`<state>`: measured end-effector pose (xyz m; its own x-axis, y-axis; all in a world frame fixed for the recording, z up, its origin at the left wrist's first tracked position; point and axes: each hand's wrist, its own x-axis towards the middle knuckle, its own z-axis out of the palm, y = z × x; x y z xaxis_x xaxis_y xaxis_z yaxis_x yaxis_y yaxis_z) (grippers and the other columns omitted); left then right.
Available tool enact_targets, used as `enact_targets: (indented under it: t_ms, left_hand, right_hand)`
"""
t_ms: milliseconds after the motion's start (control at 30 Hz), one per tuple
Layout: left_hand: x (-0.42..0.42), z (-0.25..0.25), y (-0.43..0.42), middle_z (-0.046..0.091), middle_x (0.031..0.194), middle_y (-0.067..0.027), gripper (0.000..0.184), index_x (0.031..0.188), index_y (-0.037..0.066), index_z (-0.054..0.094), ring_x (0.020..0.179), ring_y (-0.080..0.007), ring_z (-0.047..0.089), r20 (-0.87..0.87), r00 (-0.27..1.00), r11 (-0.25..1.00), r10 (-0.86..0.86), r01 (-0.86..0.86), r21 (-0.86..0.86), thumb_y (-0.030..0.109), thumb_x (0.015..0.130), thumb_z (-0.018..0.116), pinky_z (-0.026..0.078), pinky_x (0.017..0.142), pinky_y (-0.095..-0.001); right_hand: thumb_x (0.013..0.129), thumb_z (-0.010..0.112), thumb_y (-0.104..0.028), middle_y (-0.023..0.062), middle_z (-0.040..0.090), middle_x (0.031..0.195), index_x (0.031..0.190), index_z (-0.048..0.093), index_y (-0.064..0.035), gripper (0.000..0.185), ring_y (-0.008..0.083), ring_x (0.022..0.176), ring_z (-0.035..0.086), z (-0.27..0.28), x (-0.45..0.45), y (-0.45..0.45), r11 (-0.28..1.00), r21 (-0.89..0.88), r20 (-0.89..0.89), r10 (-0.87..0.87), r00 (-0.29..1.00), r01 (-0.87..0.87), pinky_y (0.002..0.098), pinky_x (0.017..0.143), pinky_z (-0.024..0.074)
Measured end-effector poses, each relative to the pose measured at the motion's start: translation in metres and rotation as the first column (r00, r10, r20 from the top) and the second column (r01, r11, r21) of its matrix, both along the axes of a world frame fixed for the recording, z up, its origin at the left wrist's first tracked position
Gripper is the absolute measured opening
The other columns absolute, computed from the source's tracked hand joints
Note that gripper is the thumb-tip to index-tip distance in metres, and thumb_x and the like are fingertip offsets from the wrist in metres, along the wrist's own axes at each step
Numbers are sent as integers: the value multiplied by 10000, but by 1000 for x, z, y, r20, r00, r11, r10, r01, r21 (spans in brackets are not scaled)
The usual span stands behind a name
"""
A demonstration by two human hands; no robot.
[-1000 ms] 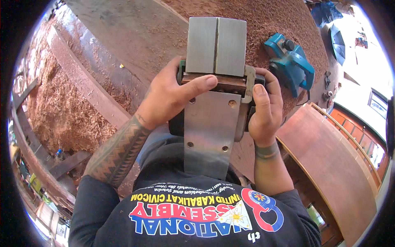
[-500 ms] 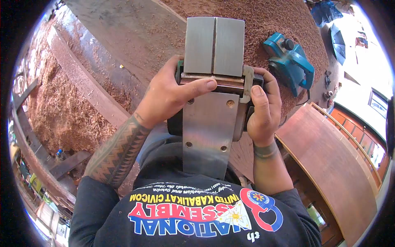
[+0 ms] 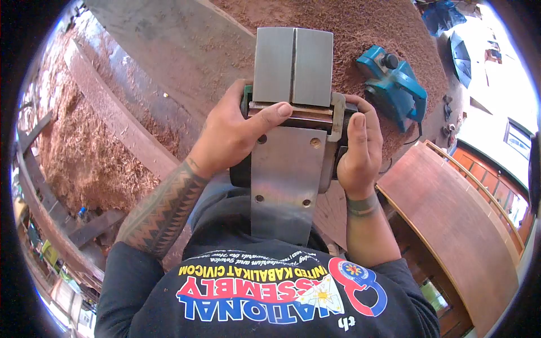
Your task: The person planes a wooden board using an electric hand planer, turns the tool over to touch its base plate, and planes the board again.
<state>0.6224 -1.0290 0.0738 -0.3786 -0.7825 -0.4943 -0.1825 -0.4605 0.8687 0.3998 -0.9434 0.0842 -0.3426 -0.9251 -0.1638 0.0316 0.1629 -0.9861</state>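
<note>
An electric planer (image 3: 286, 174) lies upside down against my shirt, its metal sole plates facing up and a grooved front plate at the far end. My left hand (image 3: 234, 127) grips its left side, with the thumb laid over the cutter slot between the plates. Around the right side wraps my right hand (image 3: 363, 146), its thumb raised along the edge. The fingers beneath the tool are partly hidden.
A teal planer (image 3: 391, 84) rests on reddish wood shavings (image 3: 338, 62) at the upper right. Long boards (image 3: 180, 50) run across the upper left. A curved wooden panel (image 3: 451, 225) stands at the right, and a dark umbrella (image 3: 460, 59) lies beyond.
The planer in my hands has shifted very slightly, and the view has moved a little. Both hands keep their hold, with the left thumb still across the slot.
</note>
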Motion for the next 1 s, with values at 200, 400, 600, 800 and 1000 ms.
enact_targets:
  t_ms: [200,400,600,800,1000]
  left_hand:
    - [2,-10,4,773,1142,-128,753,1372,-35,624,1003,-166,739,-6,1000,995,-17,16,-102,480,910,920,611,891,-343]
    - [5,-11,5,731,1284,-127,730,1453,-42,586,1189,-190,691,-19,997,988,-79,76,-131,406,960,884,557,1047,-350]
    - [-1,10,-1,761,1127,-121,676,1400,-45,611,998,-161,725,56,997,996,-56,52,69,477,1019,812,609,874,-347]
    - [0,-8,4,748,1164,-117,643,1375,-51,609,1029,-163,718,-128,992,1000,8,-10,-14,416,998,840,598,891,-341]
    - [-4,-11,9,741,1145,-96,619,1367,-37,612,996,-144,701,-230,972,998,55,-49,35,397,994,848,587,870,-321]
  right_hand:
    - [1137,544,-201,83,727,1196,1401,609,34,360,123,1046,655,8,1,-1,999,26,-65,32,997,-30,295,951,541]
    - [1110,542,-210,88,720,1188,1386,621,32,376,139,1050,653,3,-1,0,1000,14,-76,22,997,-21,313,955,539]
    - [1115,448,-217,115,731,1253,1428,595,50,437,157,1125,678,1,-9,4,997,29,-107,77,991,-75,312,1011,532]
    - [1112,538,-235,88,713,1200,1392,612,31,394,141,1041,651,0,0,3,1000,-21,19,-11,1000,11,311,957,537]
    - [1098,537,-225,96,709,1201,1386,611,34,394,140,1039,645,3,-7,4,999,47,-117,29,993,-23,315,948,535]
